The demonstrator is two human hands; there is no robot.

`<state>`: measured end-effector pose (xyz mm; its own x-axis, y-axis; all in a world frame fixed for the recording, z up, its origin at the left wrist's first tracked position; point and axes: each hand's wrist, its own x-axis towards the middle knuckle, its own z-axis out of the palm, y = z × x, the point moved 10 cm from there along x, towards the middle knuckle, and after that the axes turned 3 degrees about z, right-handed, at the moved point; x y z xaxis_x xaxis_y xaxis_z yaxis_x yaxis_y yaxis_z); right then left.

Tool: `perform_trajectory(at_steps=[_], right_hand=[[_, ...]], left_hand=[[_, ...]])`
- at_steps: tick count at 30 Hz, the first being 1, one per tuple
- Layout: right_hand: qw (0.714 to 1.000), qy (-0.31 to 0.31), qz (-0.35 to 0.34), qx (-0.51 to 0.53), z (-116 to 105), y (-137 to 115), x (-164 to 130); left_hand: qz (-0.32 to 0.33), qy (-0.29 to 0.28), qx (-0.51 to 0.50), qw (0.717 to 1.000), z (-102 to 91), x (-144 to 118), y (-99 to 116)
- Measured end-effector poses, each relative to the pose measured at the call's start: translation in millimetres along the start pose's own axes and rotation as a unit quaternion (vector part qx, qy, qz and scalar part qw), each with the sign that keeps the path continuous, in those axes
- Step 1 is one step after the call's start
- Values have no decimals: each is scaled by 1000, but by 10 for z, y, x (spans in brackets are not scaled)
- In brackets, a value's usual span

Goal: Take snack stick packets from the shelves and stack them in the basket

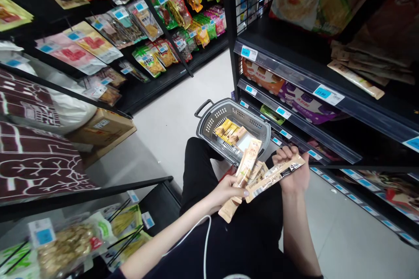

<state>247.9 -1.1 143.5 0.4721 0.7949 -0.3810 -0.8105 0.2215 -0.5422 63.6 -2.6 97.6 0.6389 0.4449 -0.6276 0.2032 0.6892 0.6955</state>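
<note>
Restocking looks mid-way: several packets remain unshelved. Left hand [229,189] is closed on a tan snack packet [244,172]; right hand [293,170] is clasped around a fanned bundle of packets [273,174]. Grey basket [209,124], at 12 o'clock from the hands, on the floor, holds more yellow-tan packets [229,130]. Shelf [294,74] at 2 o'clock.

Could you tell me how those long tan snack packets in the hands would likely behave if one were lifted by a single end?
The snack packets look like thin, flat film pouches, so one would probably flex or droop rather than stay rigid. Several fan out between the left hand and right hand, suggesting they are light. Their glossy film may let them slide against each other.
</note>
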Motion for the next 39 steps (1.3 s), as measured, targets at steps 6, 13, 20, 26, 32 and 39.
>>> perform_trajectory(at_steps=[6, 13, 20, 26, 32, 39], right_hand=[[987, -51, 76, -132, -5, 303, -70], [994, 28, 12, -103, -206, 202, -140], [991, 17, 120, -57, -38, 383, -224], [983, 32, 100, -153, 63, 638, -321], [978, 78, 59, -186, -158, 663, -172], [953, 169, 148, -204, -1235, 1478, 747]], left_hand=[[80, 38, 69, 994, -63, 18, 266], [152, 74, 147, 975, -99, 19, 461], [214, 121, 200, 948, -131, -44, 545], [257, 107, 219, 935, -93, -95, 618], [250, 91, 185, 946, -258, -124, 587], [223, 227, 155, 935, -1532, 242, 653]])
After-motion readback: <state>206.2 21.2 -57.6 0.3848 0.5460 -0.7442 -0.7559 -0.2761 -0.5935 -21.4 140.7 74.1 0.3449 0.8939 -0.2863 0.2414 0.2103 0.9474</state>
